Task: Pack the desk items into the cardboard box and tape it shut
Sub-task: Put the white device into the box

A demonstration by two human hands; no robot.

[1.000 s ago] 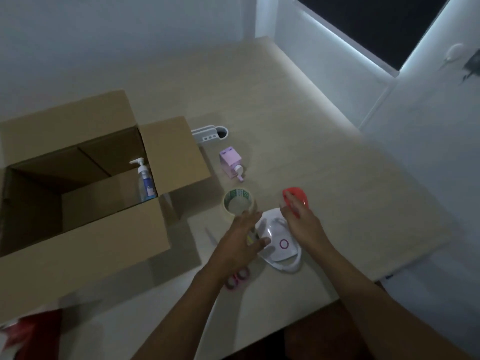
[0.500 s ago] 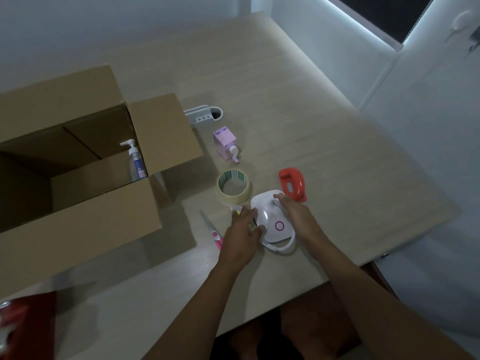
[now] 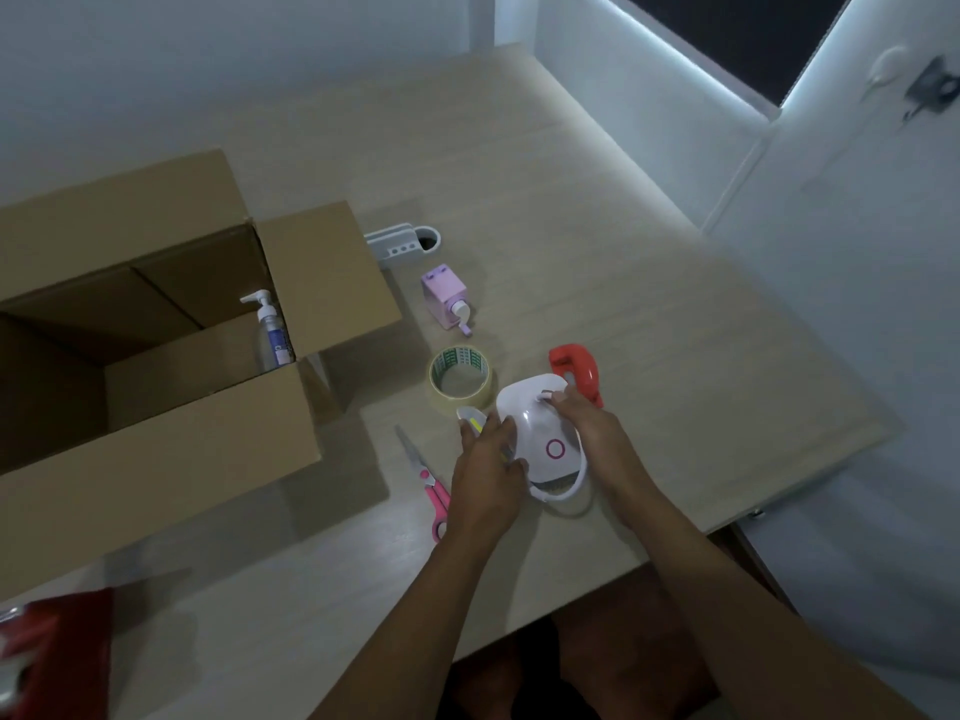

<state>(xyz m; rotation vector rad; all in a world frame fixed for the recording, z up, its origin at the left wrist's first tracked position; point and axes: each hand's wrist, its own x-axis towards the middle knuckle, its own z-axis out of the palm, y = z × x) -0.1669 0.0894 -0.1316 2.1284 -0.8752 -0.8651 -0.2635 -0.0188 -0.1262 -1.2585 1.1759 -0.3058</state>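
- While it rests on the desk (image 3: pixel 597 210) near the front edge, the white device (image 3: pixel 540 433), rounded and marked with a pink ring, is clasped from both flanks: left hand (image 3: pixel 485 472) on its left side, right hand (image 3: pixel 589 433) on its right and far side
- Grip state: the fingers of both hands curl against the shell and press inward, so the item is pinched between the two hands; whether it has left the desk surface cannot be told
- Long axis: it runs from the far, broad end toward the person, ending in a white loop handle (image 3: pixel 563 493) that points at the desk's front edge
- Governing relation: the cardboard box (image 3: pixel 171 433) stands open to the left and somewhat farther away, well apart from the grip; the left hand is the nearer one, so the carry probably goes leftward over the near flap
- Inside the box, a pump bottle (image 3: pixel 270 330) stands upright against the right wall
- Unpacked neighbours: tape roll (image 3: pixel 460 379) just beyond the left hand, red hole punch (image 3: pixel 574 366) just beyond the right, pink scissors (image 3: pixel 428 483) beside the left wrist, a yellow-marked small item (image 3: pixel 472 418) partly hidden under the left fingers
- Farther out: pink sharpener (image 3: pixel 447 298) and white holder (image 3: pixel 400 244) beside the box flap
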